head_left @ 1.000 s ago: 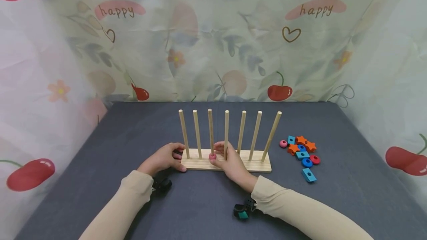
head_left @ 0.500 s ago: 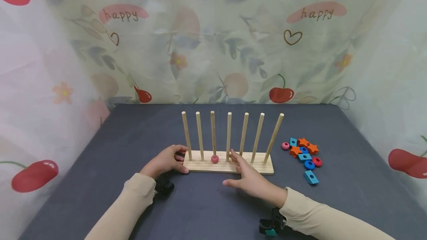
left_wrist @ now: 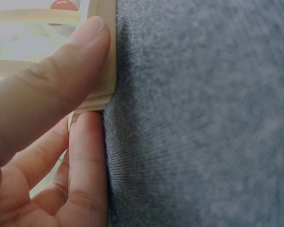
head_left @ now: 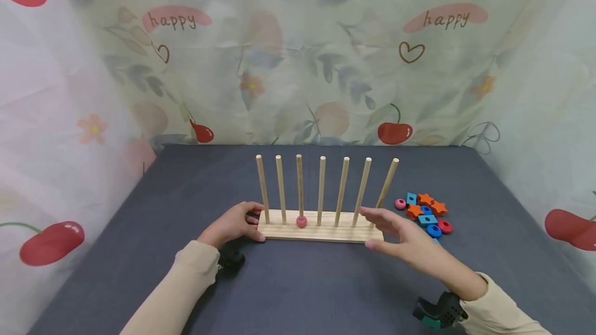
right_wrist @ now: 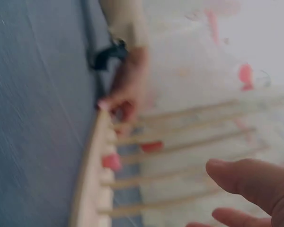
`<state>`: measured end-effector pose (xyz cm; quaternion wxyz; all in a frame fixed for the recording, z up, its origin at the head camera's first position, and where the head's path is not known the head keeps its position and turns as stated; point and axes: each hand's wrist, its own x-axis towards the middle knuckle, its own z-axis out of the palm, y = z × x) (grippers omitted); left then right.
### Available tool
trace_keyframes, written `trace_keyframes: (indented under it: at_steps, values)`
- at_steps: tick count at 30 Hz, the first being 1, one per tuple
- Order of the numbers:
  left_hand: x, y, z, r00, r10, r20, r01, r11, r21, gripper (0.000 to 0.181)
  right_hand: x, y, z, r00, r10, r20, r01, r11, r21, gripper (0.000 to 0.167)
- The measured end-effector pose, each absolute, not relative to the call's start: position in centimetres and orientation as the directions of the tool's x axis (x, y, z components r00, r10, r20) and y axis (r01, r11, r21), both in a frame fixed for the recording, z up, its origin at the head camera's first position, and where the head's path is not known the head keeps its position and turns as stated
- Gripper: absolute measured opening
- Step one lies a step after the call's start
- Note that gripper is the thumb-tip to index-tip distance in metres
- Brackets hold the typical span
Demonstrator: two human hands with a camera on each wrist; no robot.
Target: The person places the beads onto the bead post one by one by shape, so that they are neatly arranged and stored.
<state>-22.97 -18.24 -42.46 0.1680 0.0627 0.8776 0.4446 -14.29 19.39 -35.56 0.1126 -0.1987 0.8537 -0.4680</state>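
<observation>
Pale hangings [head_left: 291,66] printed with red cherries [head_left: 395,133], brown hearts [head_left: 412,52] and the word "happy" [head_left: 447,19] enclose the back and sides of a table [head_left: 298,293] under dark grey cloth [left_wrist: 203,113]

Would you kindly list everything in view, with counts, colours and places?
Table: 1, dark grey, underneath
Sheeting: count unclear, pale, behind and beside table
Wooden base: 1, pale, mid-table
Pegs: 7, pale, standing in base
Beads: 2, pink, one around third peg from left, one right of base
Stars: 3, orange, right of base
Blocks: 3, light blue, beside stars, one mostly hidden
Rings: 3, two blue, one red, near stars
Wrist cameras: 2, black, one per wrist
Sleeves: 2, cream, on forearms
Left hand: 1, bare, gripping base's left end
Right hand: 1, bare, near base's right end
</observation>
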Motion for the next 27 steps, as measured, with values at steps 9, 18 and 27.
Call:
trace_keyframes:
  at_steps: [9,18,27]
  values:
    - [-23.1,-18.1,-42.5,-0.936,0.252,-0.247,-0.046,0.607,0.793,0.081,-14.3,23.8,-34.3,-0.918,-0.334,0.214,-0.364,0.493,-0.790,0.053]
    - [-23.1,-18.3,-42.4,-0.932,0.267,-0.245,-0.035,0.605,0.795,0.080,-17.2,26.7,-35.8,-0.935,-0.233,0.266,-0.343,0.412,-0.844,0.050]
    - [-23.3,-18.3,-42.7,-0.931,0.267,-0.248,-0.038,0.605,0.795,0.080,-20.8,28.3,-37.8,-0.991,-0.130,0.025,-0.094,0.558,-0.825,0.066]
